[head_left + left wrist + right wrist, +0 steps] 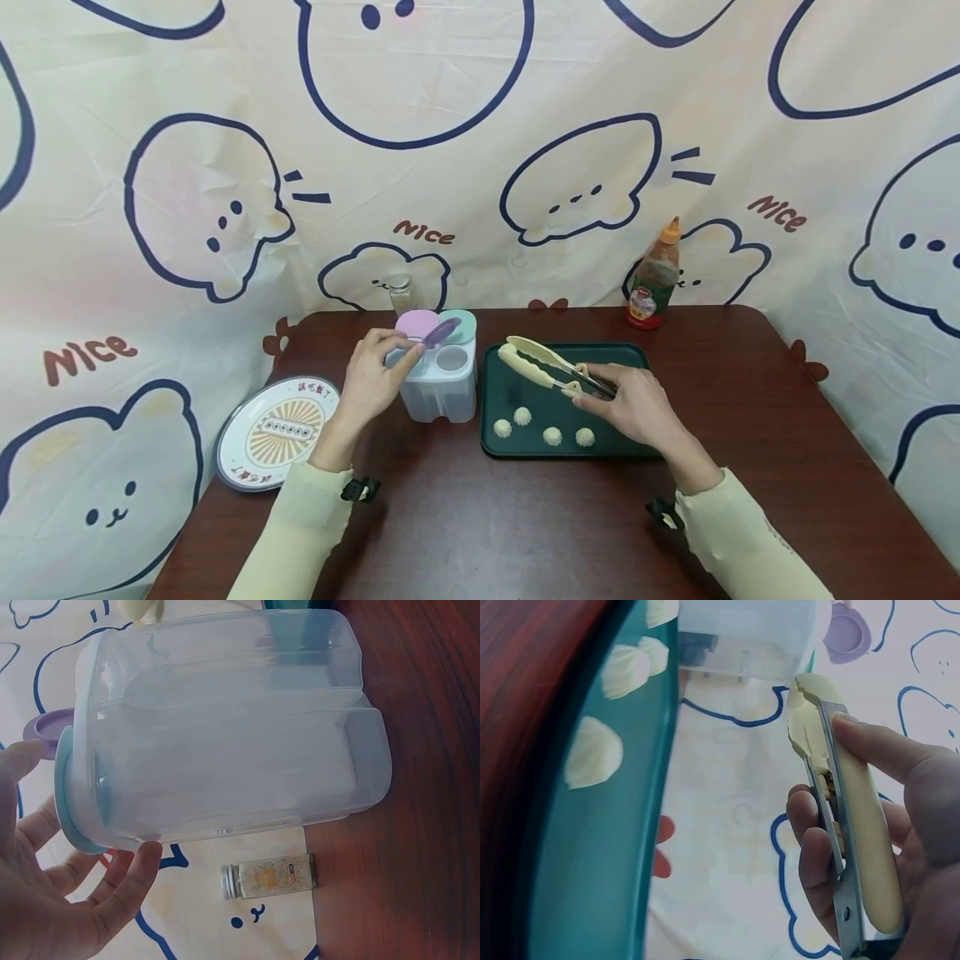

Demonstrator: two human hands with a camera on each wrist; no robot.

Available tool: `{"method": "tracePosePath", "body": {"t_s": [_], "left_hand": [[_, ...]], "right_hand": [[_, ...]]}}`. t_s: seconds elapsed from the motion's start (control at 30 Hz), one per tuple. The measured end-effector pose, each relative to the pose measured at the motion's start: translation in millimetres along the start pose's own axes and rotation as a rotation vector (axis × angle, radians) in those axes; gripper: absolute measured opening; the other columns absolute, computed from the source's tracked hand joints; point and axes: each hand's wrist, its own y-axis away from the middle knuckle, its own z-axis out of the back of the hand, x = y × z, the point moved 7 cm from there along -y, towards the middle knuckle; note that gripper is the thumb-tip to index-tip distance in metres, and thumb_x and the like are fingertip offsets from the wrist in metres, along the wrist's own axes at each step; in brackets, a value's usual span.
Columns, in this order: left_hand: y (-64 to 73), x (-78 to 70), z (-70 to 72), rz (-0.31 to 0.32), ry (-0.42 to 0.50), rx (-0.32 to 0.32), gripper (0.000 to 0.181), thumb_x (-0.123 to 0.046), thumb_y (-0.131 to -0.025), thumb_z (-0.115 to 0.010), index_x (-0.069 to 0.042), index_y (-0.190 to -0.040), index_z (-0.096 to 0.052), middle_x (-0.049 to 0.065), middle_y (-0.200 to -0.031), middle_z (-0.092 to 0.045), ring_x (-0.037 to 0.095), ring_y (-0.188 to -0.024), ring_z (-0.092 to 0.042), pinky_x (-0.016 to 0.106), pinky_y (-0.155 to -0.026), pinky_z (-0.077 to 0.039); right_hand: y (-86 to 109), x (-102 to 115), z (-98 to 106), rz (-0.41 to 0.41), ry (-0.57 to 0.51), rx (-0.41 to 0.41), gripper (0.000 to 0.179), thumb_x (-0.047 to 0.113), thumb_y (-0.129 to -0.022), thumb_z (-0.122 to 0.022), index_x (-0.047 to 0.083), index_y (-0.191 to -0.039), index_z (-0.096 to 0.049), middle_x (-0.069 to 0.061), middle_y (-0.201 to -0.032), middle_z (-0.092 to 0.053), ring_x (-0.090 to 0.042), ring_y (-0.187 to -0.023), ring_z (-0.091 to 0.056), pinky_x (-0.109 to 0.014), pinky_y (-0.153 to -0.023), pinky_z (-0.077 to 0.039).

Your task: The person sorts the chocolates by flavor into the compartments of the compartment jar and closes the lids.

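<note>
My left hand [375,371] is at a translucent storage box [441,392] with several coloured round lids. Its thumb touches the edge of a raised purple lid [441,332], leaving a round opening [452,358] uncovered. In the left wrist view the other fingers are spread by the light blue lid [69,799] and the box's side. My right hand [633,400] grips a pair of cream-tipped tongs [534,365] over the dark green tray [491,446]. The tongs' tips are apart with nothing between them. On the tray lie several small whitish ball-shaped pieces [552,436], ridged on top.
A round white patterned mat [318,396] leans at the table's left edge. Behind the box stands a small seasoning jar [401,293] with a metal cap. A sauce bottle [654,279] with an orange cap is at the back right. Printed cloth [480,208] hangs behind the table.
</note>
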Motion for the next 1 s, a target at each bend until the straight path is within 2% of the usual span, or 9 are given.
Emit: {"method": "tracePosePath", "body": {"t_s": [0.37, 0.53, 0.73, 1.0], "left_hand": [[-0.8, 0.5, -0.8, -0.014, -0.001, -0.011, 0.047, -0.056, -0.093, -0.061, -0.014, -0.110, -0.073, 0.008, -0.131, -0.056, 0.030, -0.127, -0.046, 0.059, -0.105, -0.039], [-1.0, 0.6, -1.1, -0.015, -0.002, -0.013, 0.047, -0.056, -0.093, -0.061, -0.014, -0.109, -0.073, 0.008, -0.131, -0.056, 0.030, -0.127, -0.046, 0.058, -0.105, -0.039], [-1.1, 0.6, -0.7, -0.020, -0.003, -0.018, 0.047, -0.055, -0.093, -0.061, -0.013, -0.109, -0.073, 0.009, -0.131, -0.056, 0.031, -0.127, -0.046, 0.058, -0.105, -0.039], [-0.7, 0.4, 0.1, -0.021, -0.009, -0.025, 0.046, -0.055, -0.094, -0.061, -0.013, -0.110, -0.073, 0.010, -0.131, -0.056, 0.031, -0.126, -0.047, 0.057, -0.105, -0.039]], "right_hand": [[1.3, 21, 9, 0.013, -0.037, 0.005, 0.055, 0.040, -0.085, -0.078, 0.016, -0.133, -0.065, 0.000, -0.089, -0.066, -0.014, -0.074, -0.052, -0.027, -0.057, -0.038], [1.3, 28, 10, 0.015, -0.065, 0.007, 0.055, 0.041, -0.085, -0.078, 0.018, -0.133, -0.065, 0.000, -0.093, -0.067, -0.014, -0.076, -0.054, -0.027, -0.058, -0.041], [0.6, 39, 10, 0.046, -0.099, 0.002, 0.051, 0.037, -0.086, -0.078, 0.018, -0.132, -0.066, -0.001, -0.094, -0.068, -0.013, -0.073, -0.055, -0.026, -0.056, -0.042], [-2.4, 53, 7, 0.079, -0.092, -0.003, 0.050, 0.037, -0.085, -0.078, 0.018, -0.130, -0.067, 0.001, -0.093, -0.068, -0.013, -0.072, -0.053, -0.026, -0.057, -0.042]]}}
